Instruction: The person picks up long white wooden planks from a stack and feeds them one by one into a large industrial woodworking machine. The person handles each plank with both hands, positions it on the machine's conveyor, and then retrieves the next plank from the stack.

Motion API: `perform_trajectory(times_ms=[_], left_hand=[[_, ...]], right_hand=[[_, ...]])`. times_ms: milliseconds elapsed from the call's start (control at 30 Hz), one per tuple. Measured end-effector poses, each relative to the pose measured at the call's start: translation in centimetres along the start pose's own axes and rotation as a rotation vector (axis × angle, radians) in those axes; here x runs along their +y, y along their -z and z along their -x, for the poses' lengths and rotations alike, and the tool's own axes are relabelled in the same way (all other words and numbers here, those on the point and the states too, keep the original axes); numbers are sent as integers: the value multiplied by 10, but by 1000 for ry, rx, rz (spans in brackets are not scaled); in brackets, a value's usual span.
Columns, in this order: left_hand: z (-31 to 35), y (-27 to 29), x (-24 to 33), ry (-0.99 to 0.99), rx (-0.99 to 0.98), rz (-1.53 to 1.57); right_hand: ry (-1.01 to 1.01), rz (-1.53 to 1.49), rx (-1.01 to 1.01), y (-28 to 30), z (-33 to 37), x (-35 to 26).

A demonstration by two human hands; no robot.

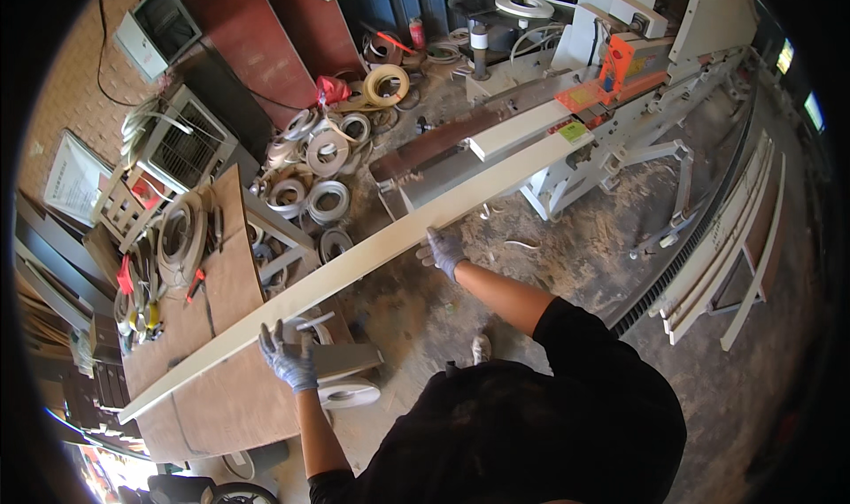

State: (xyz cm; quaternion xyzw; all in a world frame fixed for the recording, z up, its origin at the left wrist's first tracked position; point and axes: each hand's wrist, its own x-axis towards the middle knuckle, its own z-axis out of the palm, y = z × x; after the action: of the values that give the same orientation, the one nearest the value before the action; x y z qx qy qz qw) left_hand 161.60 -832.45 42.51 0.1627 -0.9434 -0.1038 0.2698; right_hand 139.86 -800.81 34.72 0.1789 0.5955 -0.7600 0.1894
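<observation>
A long, narrow cream board [354, 260] runs diagonally from a wooden-topped table [235, 407] at the lower left to an edge-banding machine [611, 83] at the upper right. My left hand [289, 360], in a pale grey-blue glove, has its fingers spread, with fingertips against the board's near edge above the table. Farther along that edge is my right hand [443, 253], gloved alike. One finger touches the board there, while the others stretch leftward beside it. Neither hand wraps around the board. At its far end the board lies beside the machine's orange guard.
Several rolls of edge banding [328, 152] lie piled on the floor beyond the board. Red-handled pliers [196, 284] rest on the table. Long pale strips [726, 247] lean on a rack at the right. Dust and scraps cover the floor [549, 256]. An air cooler [188, 138] stands at the left.
</observation>
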Motion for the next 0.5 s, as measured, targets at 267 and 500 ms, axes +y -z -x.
perform_trajectory(times_ms=[267, 500], left_hand=[[-165, -97, 88, -118, -795, -127], [-156, -139, 112, -582, -642, 30]], right_hand=[[588, 978, 692, 76, -45, -63], [737, 1101, 760, 100, -71, -89]])
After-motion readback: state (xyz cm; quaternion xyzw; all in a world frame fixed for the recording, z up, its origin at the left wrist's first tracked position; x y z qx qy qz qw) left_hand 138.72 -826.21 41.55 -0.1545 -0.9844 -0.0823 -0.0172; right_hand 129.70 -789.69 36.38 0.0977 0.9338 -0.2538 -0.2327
